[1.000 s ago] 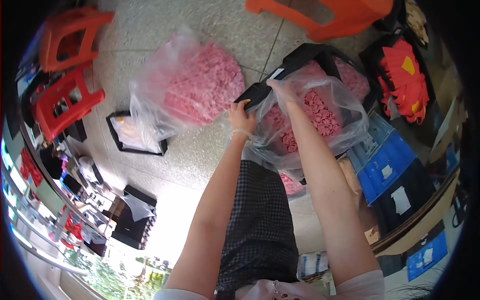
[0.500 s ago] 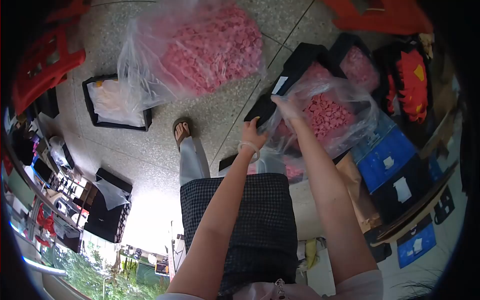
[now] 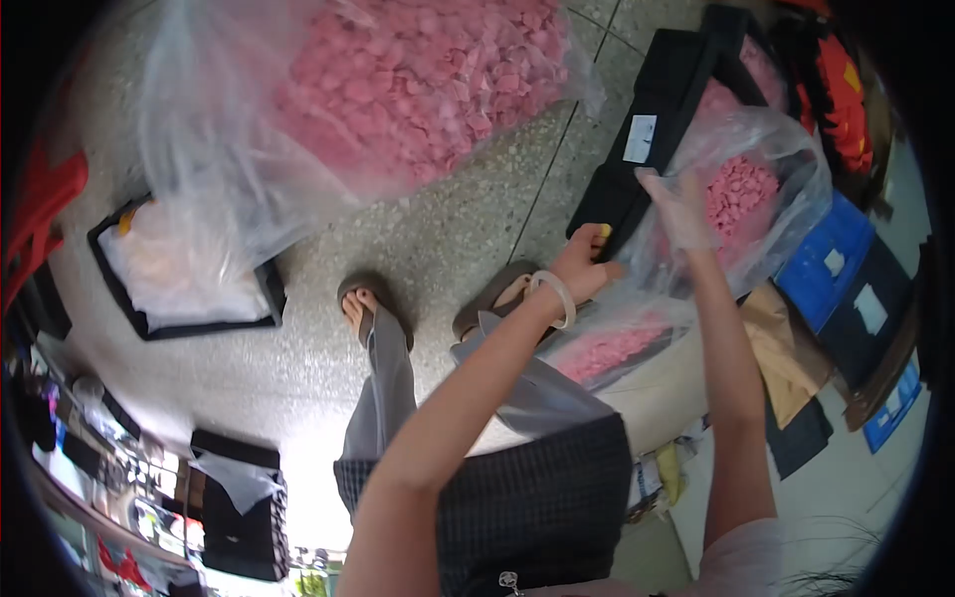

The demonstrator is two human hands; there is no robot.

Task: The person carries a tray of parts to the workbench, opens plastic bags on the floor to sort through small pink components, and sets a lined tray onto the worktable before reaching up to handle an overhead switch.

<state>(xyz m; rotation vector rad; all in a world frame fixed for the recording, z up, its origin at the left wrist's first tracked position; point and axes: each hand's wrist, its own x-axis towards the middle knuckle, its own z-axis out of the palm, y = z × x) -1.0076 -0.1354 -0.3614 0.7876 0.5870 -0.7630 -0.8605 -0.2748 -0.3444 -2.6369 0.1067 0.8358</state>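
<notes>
A black crate [image 3: 652,104] with a white label stands at the upper right, lined with a clear bag [image 3: 801,199] of pink pieces [image 3: 741,194]. My left hand [image 3: 585,261], with a bracelet at the wrist, has its fingers closed on the crate's near rim. Farther along the same side, my right hand [image 3: 681,204] lies against the crate edge and the bag, partly seen through the plastic; its grip is unclear. A large clear bag of pink pieces [image 3: 418,90] rests on the floor at the upper left.
A black tray [image 3: 179,328] with a plastic-covered load is on the left. Another bag of pink pieces [image 3: 612,348] lies near my feet. Blue folders [image 3: 826,259] and brown paper [image 3: 781,348] are at right, a red stool [image 3: 45,214] far left, a black crate [image 3: 239,517] below.
The view has shifted, and my feet now show beside the crate. Both hands have stayed at the crate, which appears farther right and nearer. The large floor bag looks larger.
</notes>
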